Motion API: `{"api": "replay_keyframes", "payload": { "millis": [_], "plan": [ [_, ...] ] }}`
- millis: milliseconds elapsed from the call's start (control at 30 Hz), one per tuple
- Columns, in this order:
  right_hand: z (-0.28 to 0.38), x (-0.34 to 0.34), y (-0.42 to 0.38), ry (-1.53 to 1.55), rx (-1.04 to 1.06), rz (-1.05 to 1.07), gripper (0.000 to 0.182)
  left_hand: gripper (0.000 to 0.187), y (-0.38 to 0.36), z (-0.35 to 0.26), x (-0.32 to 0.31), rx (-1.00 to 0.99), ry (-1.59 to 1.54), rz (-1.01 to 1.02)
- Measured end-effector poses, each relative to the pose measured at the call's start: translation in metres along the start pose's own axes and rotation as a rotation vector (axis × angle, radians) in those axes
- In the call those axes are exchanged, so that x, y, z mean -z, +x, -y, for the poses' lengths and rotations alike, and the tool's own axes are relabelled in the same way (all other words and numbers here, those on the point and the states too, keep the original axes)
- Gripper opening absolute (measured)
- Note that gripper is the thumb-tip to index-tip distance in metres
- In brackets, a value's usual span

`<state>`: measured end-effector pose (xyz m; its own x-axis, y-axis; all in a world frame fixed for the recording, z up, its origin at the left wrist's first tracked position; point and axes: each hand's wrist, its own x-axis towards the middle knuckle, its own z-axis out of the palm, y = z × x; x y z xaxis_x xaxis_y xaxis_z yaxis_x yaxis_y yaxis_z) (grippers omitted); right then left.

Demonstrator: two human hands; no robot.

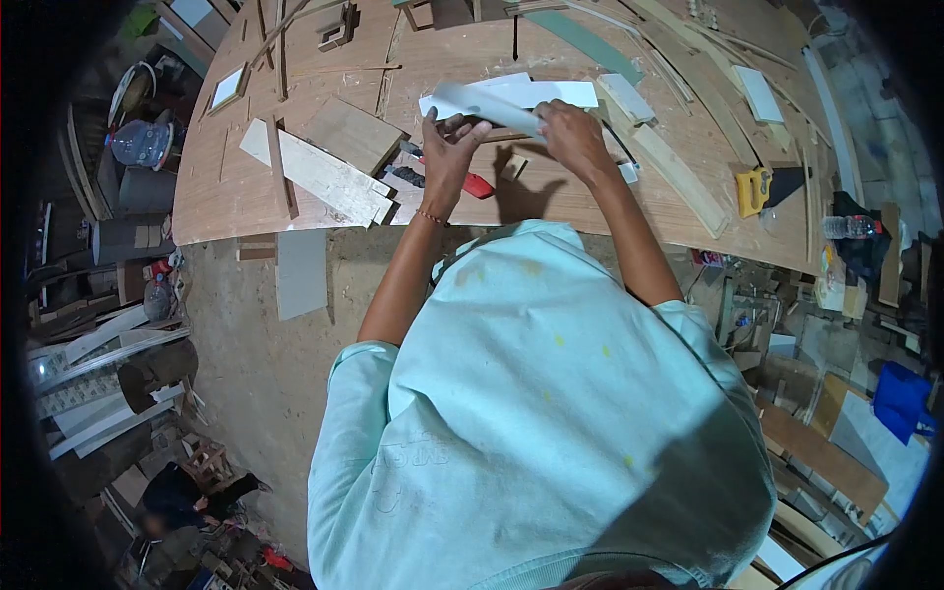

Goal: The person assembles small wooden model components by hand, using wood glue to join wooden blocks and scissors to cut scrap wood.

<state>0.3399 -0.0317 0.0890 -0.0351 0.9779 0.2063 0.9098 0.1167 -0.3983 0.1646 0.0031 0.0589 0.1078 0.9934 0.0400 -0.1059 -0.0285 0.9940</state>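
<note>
A white strip (487,106), slightly blurred, is held above the wooden table (442,59) between my two hands. Its left part rests at the fingers of my left hand (452,147), which are curled beneath it. At its right end, the fingers of my right hand (570,136) are closed on it. Behind it on the table lies another white piece (565,93). A red-handled tool (478,186) lies between my hands, close to my left wrist. Beside it is a small wood block (513,167).
Boards (320,172) lie left of my hands. A yellow-handled saw (755,191) is near the right edge, past a long wood strip (678,177). A green strip (580,44) lies at the back. A person (177,497) is low at the far left.
</note>
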Motion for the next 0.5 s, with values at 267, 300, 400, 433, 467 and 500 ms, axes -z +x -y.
{"api": "replay_keyframes", "payload": {
  "millis": [267, 300, 400, 433, 467, 500],
  "plan": [
    [-0.005, -0.029, -0.006, -0.046, 0.05, -0.02, 0.018, 0.039, 0.003, 0.032, 0.01, 0.449, -0.463, -0.095],
    [-0.009, -0.033, -0.009, -0.091, 0.049, -0.13, 0.027, 0.034, 0.002, 0.034, 0.008, 0.389, -0.484, -0.134],
    [-0.022, -0.036, -0.015, -0.149, -0.22, -0.466, 0.042, 0.029, 0.006, 0.038, 0.011, 0.41, -0.528, -0.192],
    [-0.033, -0.038, -0.017, -0.083, -0.282, -0.511, 0.054, 0.029, 0.006, 0.04, 0.01, 0.411, -0.528, -0.195],
    [-0.041, -0.042, -0.017, -0.084, -0.282, -0.51, 0.054, 0.029, 0.007, 0.041, 0.009, 0.435, -0.564, -0.197],
    [-0.049, -0.048, -0.018, 0.034, -0.483, -0.48, 0.054, 0.029, 0.008, 0.043, 0.008, 0.46, -0.599, -0.197]
  ]
}}
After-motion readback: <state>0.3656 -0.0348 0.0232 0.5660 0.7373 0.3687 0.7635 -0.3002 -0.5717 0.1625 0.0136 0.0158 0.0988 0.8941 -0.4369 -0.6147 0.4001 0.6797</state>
